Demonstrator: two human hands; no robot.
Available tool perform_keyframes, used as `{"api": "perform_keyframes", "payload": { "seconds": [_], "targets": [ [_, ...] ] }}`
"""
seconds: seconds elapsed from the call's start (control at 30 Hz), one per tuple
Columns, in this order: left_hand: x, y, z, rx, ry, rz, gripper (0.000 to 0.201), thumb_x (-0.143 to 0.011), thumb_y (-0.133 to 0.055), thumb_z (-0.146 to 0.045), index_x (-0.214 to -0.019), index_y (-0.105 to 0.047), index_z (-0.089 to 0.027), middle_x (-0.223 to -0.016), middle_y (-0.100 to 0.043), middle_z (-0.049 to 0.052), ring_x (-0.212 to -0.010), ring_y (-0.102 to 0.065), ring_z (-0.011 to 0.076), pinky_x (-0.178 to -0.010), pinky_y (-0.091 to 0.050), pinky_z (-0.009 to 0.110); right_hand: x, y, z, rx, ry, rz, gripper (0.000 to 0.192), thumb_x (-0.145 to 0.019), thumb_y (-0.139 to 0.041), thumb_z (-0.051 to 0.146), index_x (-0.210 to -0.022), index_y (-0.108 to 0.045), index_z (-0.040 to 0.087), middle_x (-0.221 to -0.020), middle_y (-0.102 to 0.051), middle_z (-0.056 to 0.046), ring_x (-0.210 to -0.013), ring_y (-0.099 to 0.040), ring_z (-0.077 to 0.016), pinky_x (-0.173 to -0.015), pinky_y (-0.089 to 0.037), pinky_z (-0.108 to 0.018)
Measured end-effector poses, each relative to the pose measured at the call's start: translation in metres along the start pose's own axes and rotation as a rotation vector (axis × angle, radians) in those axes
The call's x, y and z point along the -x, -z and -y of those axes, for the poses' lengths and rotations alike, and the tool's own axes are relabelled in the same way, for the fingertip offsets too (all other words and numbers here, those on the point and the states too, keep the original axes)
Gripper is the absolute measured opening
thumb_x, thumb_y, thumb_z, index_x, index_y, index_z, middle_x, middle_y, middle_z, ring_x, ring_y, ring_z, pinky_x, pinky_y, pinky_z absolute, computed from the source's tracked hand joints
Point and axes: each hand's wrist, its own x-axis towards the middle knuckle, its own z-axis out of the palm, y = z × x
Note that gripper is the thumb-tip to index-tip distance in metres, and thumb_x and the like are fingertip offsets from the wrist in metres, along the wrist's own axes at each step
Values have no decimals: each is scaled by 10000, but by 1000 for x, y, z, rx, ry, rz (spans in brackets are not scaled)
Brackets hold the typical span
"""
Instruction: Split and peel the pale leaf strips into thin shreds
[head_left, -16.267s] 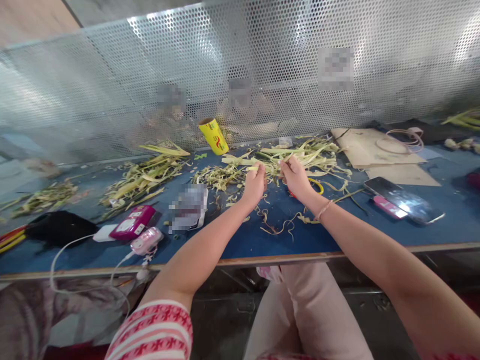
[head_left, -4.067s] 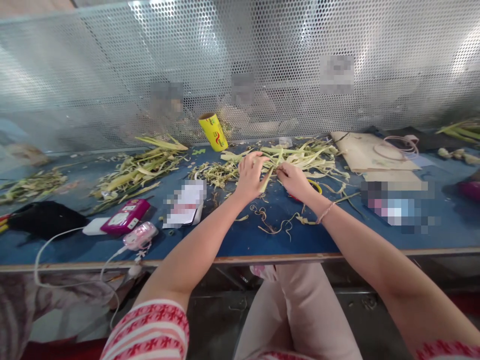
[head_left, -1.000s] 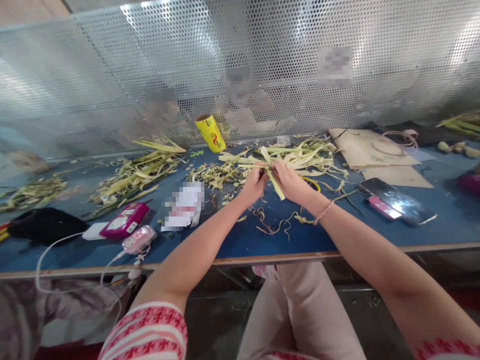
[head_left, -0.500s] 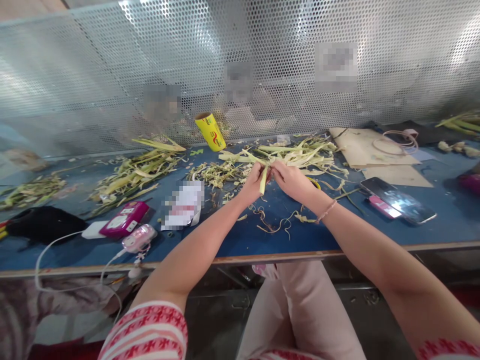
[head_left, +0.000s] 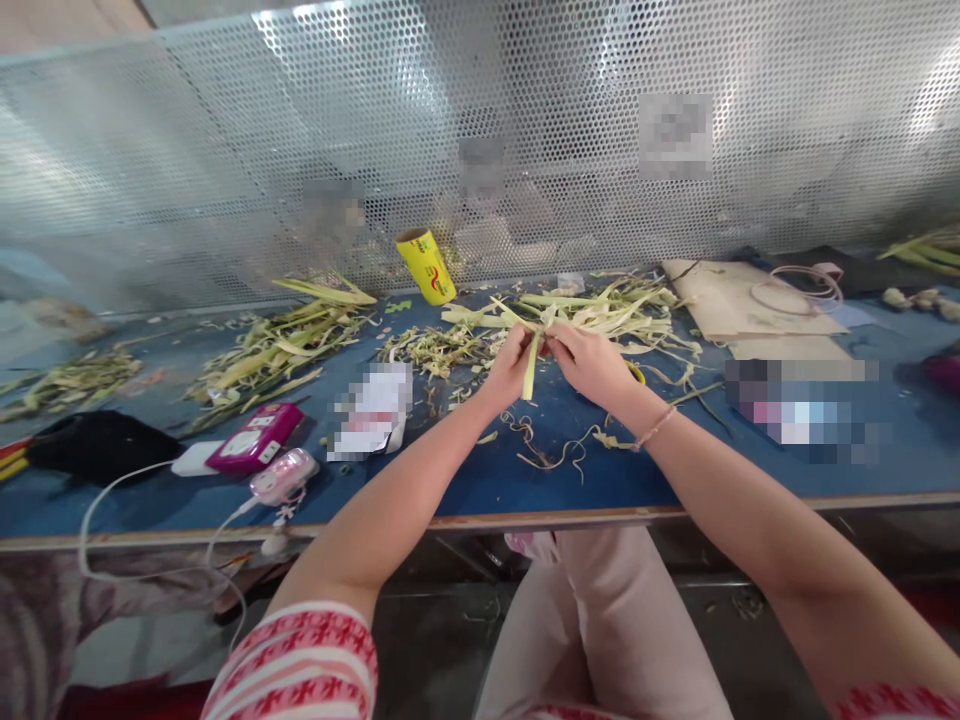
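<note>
No text, number or brand could be read. The yellow roll point(head_left: 426, 266) leaning at the back of the tabletop point(head_left: 465, 480) carried a red and dark swoosh mark, but any lettering on it was too small to make out. The magenta device point(head_left: 253, 438) near the left edge had a pale label panel on top whose print was too small and soft to read. The white card point(head_left: 371, 412) beside it, the sign point(head_left: 675, 122) on the perforated metal screen point(head_left: 225, 150) and the items point(head_left: 802, 410) at the right of the tabletop were blurred out, so nothing on them was legible.
</note>
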Motion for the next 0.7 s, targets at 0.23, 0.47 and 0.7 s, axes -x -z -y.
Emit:
{"api": "perform_keyframes", "payload": {
  "seconds": [0.23, 0.47, 0.7],
  "targets": [
    [-5, 6, 11, -177, -121, -147, 154, -870, -547, -303, -963, -611, -199, -1038, -670, 75, -1012, -609, 185, -942, -464, 378, -3, 6, 2, 36, 85, -45, 223, -923, -398, 173, -890, -618, 153, -856, -651, -117, -826, -579, -221, -800, -445, -363],
    [-3, 6, 12, -202, -90, -100, 164, -882, -495, -250, -993, -599, -190, -1056, -673, 81, -1014, -624, 176, -936, -478, 366, -2, -8, -6, -54, 92, -3, 241, -918, -325, 122, -946, -564, 129, -905, -617, -147, -864, -572, -231, -790, -444, -360],
    [2, -1, 8, -86, -109, -45, 102, -918, -437, -262, -972, -514, -224, -875, -608, 49, -775, -588, 148, -725, -494, 317, 2, -10, -1, -35, 57, 0, 183, -903, -310, 151, -918, -492, 164, -779, -590, -99, -668, -529, -208, -617, -374, -318]
  ]
}}
